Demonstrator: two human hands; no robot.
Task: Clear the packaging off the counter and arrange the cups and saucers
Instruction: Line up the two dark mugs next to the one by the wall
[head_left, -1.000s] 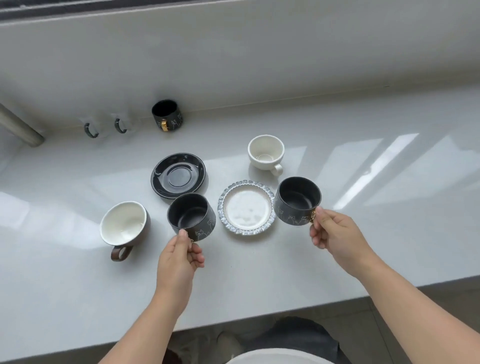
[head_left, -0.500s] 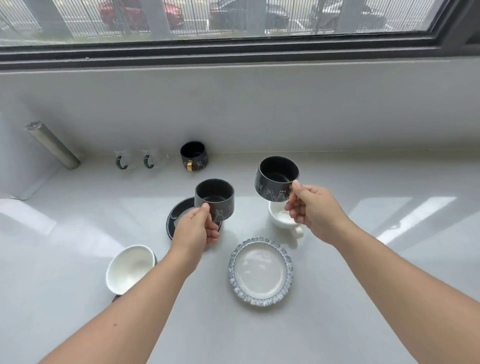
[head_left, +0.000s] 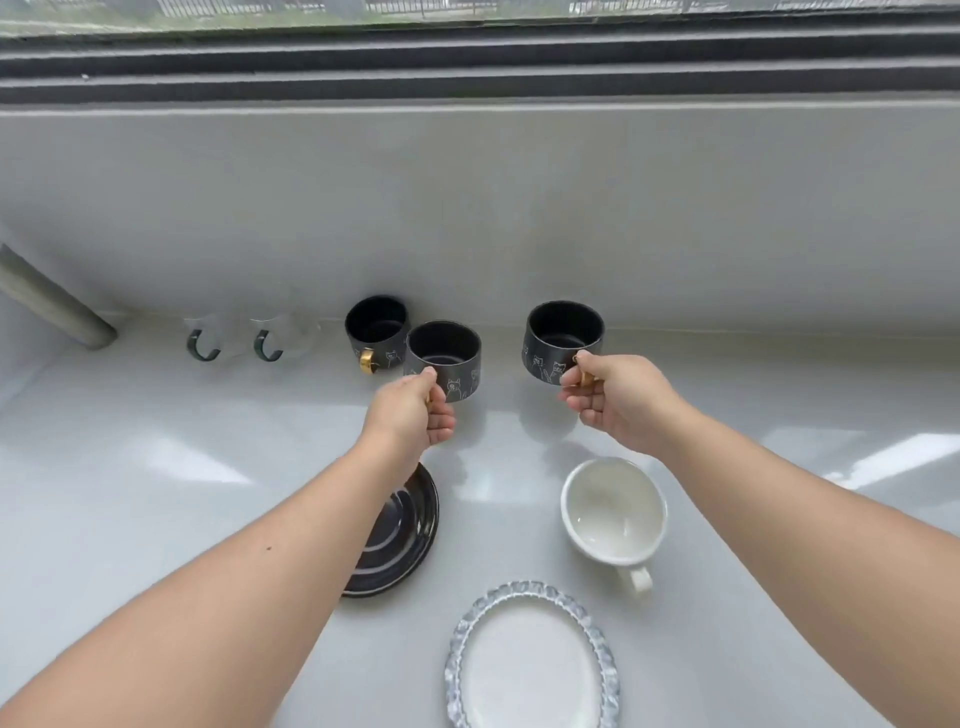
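My left hand (head_left: 413, 415) grips the gold handle of a black cup with white cat drawings (head_left: 447, 358), held near the counter's back, right beside a matching black cup (head_left: 376, 332) that stands by the wall. My right hand (head_left: 618, 400) holds a second such black cup (head_left: 561, 338) by its handle, further right. Whether either held cup touches the counter I cannot tell. Nearer me lie a black saucer (head_left: 402, 540), partly hidden by my left forearm, a white cup (head_left: 613, 512), and a white saucer with a blue-grey scalloped rim (head_left: 532, 660).
Two clear glass cups with dark green handles (head_left: 205, 343) (head_left: 270, 343) stand at the back left against the wall. A grey pipe (head_left: 47, 299) slants down at the far left. The white counter (head_left: 779, 405) runs on to the right below the window sill.
Both hands have carried their black cups away from me to the counter's back, the left one up beside the cup by the wall. The view has tilted down; the brown-and-white cup is out of frame.
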